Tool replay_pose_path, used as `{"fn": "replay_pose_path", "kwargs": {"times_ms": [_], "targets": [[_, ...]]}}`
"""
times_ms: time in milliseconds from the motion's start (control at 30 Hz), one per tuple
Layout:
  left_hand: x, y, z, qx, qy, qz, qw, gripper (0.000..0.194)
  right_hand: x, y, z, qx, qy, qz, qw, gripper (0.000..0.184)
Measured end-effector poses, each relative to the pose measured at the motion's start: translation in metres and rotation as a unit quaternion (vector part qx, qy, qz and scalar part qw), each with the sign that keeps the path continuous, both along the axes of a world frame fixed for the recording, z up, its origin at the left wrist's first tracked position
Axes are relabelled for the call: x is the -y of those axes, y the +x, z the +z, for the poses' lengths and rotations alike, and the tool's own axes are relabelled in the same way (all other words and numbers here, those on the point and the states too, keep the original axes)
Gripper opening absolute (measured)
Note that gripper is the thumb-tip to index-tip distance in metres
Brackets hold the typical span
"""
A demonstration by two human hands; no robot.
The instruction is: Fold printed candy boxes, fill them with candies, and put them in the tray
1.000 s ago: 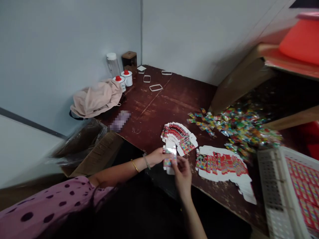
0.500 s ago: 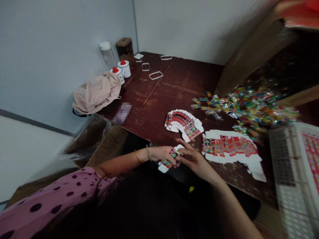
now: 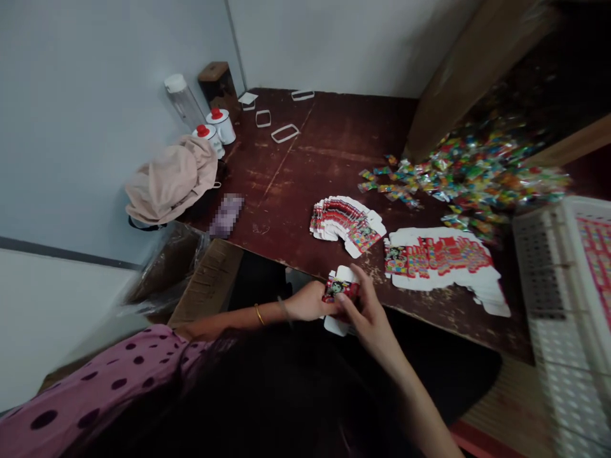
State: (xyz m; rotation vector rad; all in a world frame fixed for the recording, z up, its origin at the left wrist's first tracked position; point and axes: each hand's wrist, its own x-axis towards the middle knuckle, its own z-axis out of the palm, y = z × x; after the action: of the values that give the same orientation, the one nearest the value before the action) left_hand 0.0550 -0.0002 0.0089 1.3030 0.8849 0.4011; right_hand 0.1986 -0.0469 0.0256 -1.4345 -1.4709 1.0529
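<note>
My left hand (image 3: 308, 301) grips a small printed carton (image 3: 342, 288) at its left side, just in front of the table edge. The carton is red and colourful with white flaps sticking out above and below. My right hand (image 3: 366, 312) closes on its right side, thumb on the printed face. Beyond the hands, a fan of flat printed cartons (image 3: 346, 219) lies on the table. A longer overlapping row of the same cartons (image 3: 443, 261) lies to the right of it.
Wrapped candies (image 3: 477, 172) are heaped at the right by a wooden board. A white plastic basket (image 3: 548, 286) stands at the right edge. On the dark red table (image 3: 329, 137) at the back left are lidded mugs (image 3: 220, 126), a bottle (image 3: 184, 102) and a pink cloth bag (image 3: 174, 178).
The carton has turned from slanting to more upright, its printed face now showing between both hands. My right thumb has moved onto its face. The view has shifted slightly.
</note>
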Motion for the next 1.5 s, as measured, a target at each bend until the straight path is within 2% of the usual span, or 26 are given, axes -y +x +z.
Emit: {"fn": "replay_pose_path", "kwargs": {"times_ms": [67, 133, 200, 233, 300, 367, 433, 500, 600, 667, 733, 767, 800, 900, 967, 1033, 1100, 1200, 1300, 1367, 1400, 1433, 1500], "targets": [[0.000, 0.002, 0.001, 0.038, -0.022, -0.011, 0.999, 0.017, 0.001, -0.003, -0.001, 0.064, 0.030, 0.006, 0.997, 0.060], [-0.002, 0.001, 0.004, 0.068, -0.060, 0.004, 0.996, 0.014, -0.001, -0.003, 0.000, 0.110, 0.078, 0.009, 0.991, 0.053], [-0.004, -0.004, 0.008, 0.075, -0.104, 0.009, 0.992, 0.016, -0.005, 0.001, 0.002, 0.145, 0.120, 0.023, 0.982, 0.043], [-0.006, -0.008, 0.010, 0.075, -0.131, -0.011, 0.989, 0.016, -0.007, 0.004, 0.004, 0.148, 0.126, 0.035, 0.980, 0.036], [-0.008, -0.015, 0.013, 0.074, -0.182, -0.079, 0.977, 0.012, -0.010, 0.011, 0.011, 0.124, 0.103, 0.074, 0.984, 0.019], [-0.010, -0.018, 0.015, 0.063, -0.197, -0.127, 0.970, 0.019, -0.012, 0.015, 0.018, 0.071, 0.049, 0.130, 0.988, 0.016], [-0.009, -0.015, 0.013, 0.046, -0.180, -0.125, 0.975, 0.028, -0.014, 0.017, 0.022, 0.037, -0.001, 0.176, 0.984, 0.022], [-0.008, -0.009, 0.008, 0.034, -0.152, -0.081, 0.984, 0.033, -0.016, 0.017, 0.021, 0.025, -0.018, 0.184, 0.982, 0.024], [-0.008, -0.004, -0.002, 0.008, -0.071, 0.007, 0.997, 0.034, -0.017, 0.017, 0.010, 0.027, -0.003, 0.140, 0.990, 0.021], [-0.009, -0.008, -0.007, -0.014, -0.026, -0.009, 1.000, 0.031, -0.015, 0.017, 0.000, 0.036, 0.002, 0.107, 0.994, 0.020], [-0.008, -0.017, -0.008, -0.003, -0.017, -0.050, 0.999, 0.027, -0.009, 0.016, -0.008, 0.041, -0.009, 0.073, 0.996, 0.020], [-0.007, -0.022, -0.008, 0.016, -0.021, -0.050, 0.998, 0.028, -0.006, 0.015, -0.012, 0.031, -0.017, 0.053, 0.998, 0.019], [-0.004, -0.026, -0.007, 0.037, -0.022, -0.031, 0.999, 0.034, -0.002, 0.014, -0.015, 0.009, -0.026, 0.027, 0.999, 0.020], [0.006, -0.030, -0.002, 0.086, -0.012, 0.055, 0.995, 0.060, 0.012, 0.006, -0.020, -0.097, -0.034, -0.107, 0.989, 0.040], [0.013, -0.030, -0.002, 0.095, -0.002, 0.058, 0.994, 0.060, 0.022, -0.001, -0.022, -0.148, -0.038, -0.187, 0.970, 0.038], [0.019, -0.030, -0.002, 0.078, 0.006, 0.035, 0.996, 0.052, 0.032, -0.005, -0.024, -0.165, -0.064, -0.208, 0.962, 0.028], [0.024, -0.034, -0.002, 0.050, 0.010, 0.005, 0.999, 0.045, 0.042, -0.006, -0.026, -0.163, -0.107, -0.193, 0.962, 0.023], [0.029, -0.041, 0.001, 0.014, 0.024, -0.024, 0.999, 0.037, 0.051, -0.002, -0.030, -0.190, -0.179, -0.156, 0.953, 0.027], [0.033, -0.041, 0.003, -0.008, 0.008, 0.021, 1.000, 0.024, 0.047, 0.004, -0.030, -0.262, -0.264, -0.066, 0.926, 0.032], [0.035, -0.037, 0.000, 0.007, -0.048, 0.075, 0.996, 0.023, 0.038, 0.008, -0.026, -0.283, -0.320, 0.023, 0.904, 0.034], [0.036, -0.034, -0.003, 0.023, -0.093, 0.097, 0.991, 0.030, 0.033, 0.009, -0.022, -0.277, -0.337, 0.062, 0.898, 0.033], [0.037, -0.031, -0.006, 0.041, -0.148, 0.113, 0.982, 0.041, 0.028, 0.010, -0.018, -0.259, -0.338, 0.091, 0.900, 0.032], [0.038, -0.026, -0.013, 0.073, -0.282, 0.104, 0.951, 0.055, 0.019, 0.011, -0.009, -0.190, -0.290, 0.113, 0.931, 0.029]]}}
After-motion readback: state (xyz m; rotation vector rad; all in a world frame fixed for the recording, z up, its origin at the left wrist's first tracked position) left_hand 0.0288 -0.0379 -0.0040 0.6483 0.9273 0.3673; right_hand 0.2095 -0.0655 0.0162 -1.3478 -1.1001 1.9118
